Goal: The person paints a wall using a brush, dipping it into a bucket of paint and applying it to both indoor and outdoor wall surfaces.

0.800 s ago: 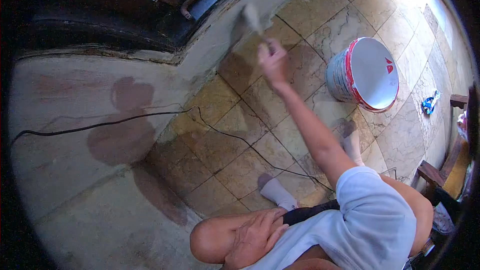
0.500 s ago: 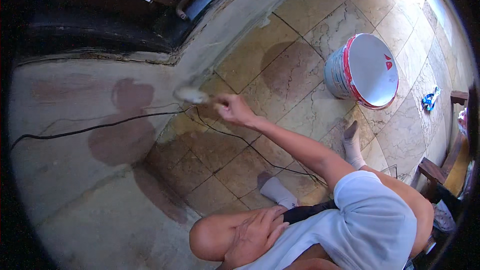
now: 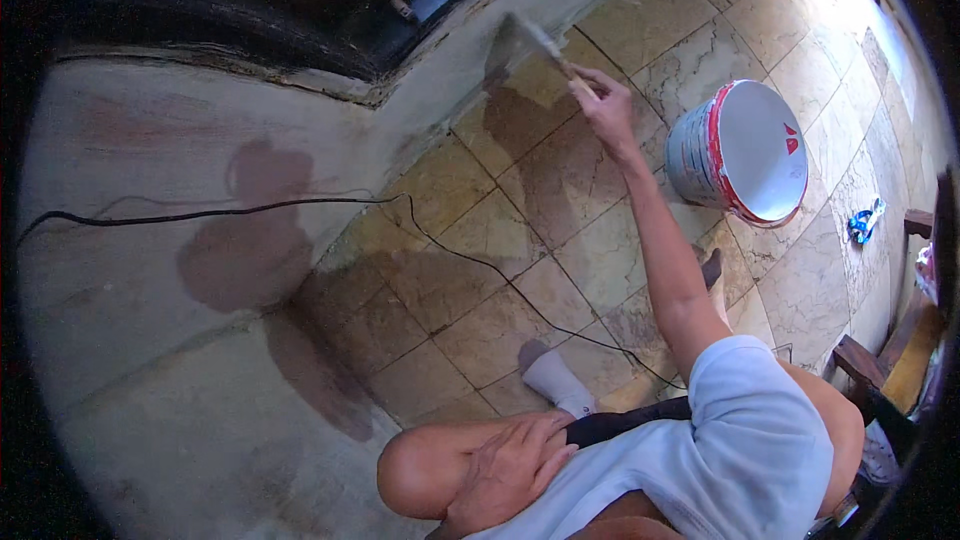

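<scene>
While the right arm is stretched out forward, the right hand (image 3: 605,100) has its grip clamped on the handle of a brush (image 3: 530,45), fingers wrapped tight around it. Brush head sits against the pale wall (image 3: 150,190) just below the dark window frame (image 3: 250,25), near the spot where wall meets the tile floor (image 3: 560,180). Brush is blurred, so bristle detail is unclear. Left hand (image 3: 505,465) rests on the bent left knee (image 3: 410,470), fingers spread loosely, grip apart and holding nothing. White bucket (image 3: 740,150) with a red rim band lies tipped toward the camera on the floor, just beside the right forearm, not touching it. Black cable (image 3: 300,205) runs across the wall from the left, then drops onto the tiles and trails toward the person's legs. Foot in a white sock (image 3: 555,380) sits on the tiles next to the cable. Darker damp-looking patches show on the wall and on tiles near the corner. Small blue object (image 3: 862,222) lies on the floor far right, well apart from the bucket; can't tell what it is. Pale blue shirt (image 3: 740,450) fills the lower right.
</scene>
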`<action>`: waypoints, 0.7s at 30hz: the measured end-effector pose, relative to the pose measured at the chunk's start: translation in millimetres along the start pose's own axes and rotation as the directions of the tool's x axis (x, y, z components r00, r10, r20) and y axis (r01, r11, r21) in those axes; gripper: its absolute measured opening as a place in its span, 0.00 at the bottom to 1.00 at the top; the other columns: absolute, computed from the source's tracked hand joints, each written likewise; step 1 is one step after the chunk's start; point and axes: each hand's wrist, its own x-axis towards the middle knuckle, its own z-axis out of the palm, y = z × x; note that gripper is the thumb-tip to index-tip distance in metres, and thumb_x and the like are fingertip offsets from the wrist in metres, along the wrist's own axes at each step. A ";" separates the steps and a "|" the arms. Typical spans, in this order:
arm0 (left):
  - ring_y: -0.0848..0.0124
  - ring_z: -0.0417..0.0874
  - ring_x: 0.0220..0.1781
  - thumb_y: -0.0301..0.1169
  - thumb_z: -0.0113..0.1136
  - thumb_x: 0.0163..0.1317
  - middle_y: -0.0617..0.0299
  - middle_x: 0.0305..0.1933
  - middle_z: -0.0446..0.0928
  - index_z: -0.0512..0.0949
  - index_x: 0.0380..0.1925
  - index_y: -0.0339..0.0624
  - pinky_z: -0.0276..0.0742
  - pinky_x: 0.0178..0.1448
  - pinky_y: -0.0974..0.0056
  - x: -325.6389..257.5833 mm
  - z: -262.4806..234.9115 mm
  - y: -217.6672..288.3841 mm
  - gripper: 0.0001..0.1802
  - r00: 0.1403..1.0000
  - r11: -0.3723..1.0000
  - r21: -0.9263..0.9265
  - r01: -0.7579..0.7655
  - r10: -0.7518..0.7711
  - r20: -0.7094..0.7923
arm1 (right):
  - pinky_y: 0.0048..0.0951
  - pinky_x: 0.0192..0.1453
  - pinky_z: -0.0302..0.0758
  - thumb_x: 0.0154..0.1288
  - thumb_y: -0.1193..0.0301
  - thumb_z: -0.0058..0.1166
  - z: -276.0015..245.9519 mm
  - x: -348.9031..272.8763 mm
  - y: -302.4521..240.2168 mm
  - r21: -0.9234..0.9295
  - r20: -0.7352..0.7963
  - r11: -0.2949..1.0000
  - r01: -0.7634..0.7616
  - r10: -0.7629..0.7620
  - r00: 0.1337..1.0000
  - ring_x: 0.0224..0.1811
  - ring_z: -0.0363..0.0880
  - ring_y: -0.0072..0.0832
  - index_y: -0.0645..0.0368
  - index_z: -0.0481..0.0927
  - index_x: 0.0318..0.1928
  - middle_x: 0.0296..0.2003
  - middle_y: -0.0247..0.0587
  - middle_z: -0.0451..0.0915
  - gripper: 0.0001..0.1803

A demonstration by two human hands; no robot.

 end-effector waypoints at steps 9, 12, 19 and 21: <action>0.53 0.76 0.46 0.35 0.56 0.60 0.47 0.44 0.74 0.69 0.49 0.36 0.72 0.50 0.56 -4.8 -4.2 -2.0 0.20 0.999 0.991 -0.122 -0.048 0.045 -0.027 | 0.23 0.36 0.73 0.57 0.72 0.57 95.0 -51.6 -24.9 0.079 0.530 0.992 -0.101 0.044 0.847 0.32 0.75 0.16 0.61 0.80 0.46 0.31 0.35 0.81 0.15; 0.53 0.77 0.46 0.35 0.56 0.60 0.48 0.45 0.74 0.69 0.49 0.36 0.72 0.49 0.56 -7.2 -3.6 -3.4 0.20 0.999 0.995 -0.093 -0.029 0.025 -0.043 | 0.23 0.41 0.74 0.58 0.66 0.57 98.7 -15.6 -15.2 -0.022 0.559 0.994 0.112 -0.081 0.825 0.35 0.76 0.20 0.64 0.79 0.47 0.35 0.37 0.82 0.18; 0.53 0.79 0.42 0.37 0.58 0.59 0.48 0.42 0.76 0.71 0.47 0.37 0.74 0.46 0.56 -16.3 -10.5 -4.2 0.20 0.984 0.998 -0.056 -0.013 0.002 -0.179 | 0.24 0.39 0.73 0.59 0.64 0.58 -19.9 21.3 -12.7 -0.060 0.084 0.998 -0.012 0.017 0.996 0.36 0.75 0.20 0.62 0.80 0.47 0.34 0.35 0.81 0.19; 0.52 0.79 0.41 0.37 0.58 0.58 0.48 0.41 0.76 0.71 0.47 0.37 0.75 0.45 0.56 -12.1 -9.2 -8.6 0.20 0.978 0.999 -0.041 -0.022 0.013 -0.209 | 0.23 0.37 0.72 0.60 0.65 0.57 -36.3 26.9 6.6 0.103 -0.259 0.994 -0.021 0.048 0.965 0.33 0.74 0.18 0.63 0.79 0.47 0.32 0.34 0.80 0.18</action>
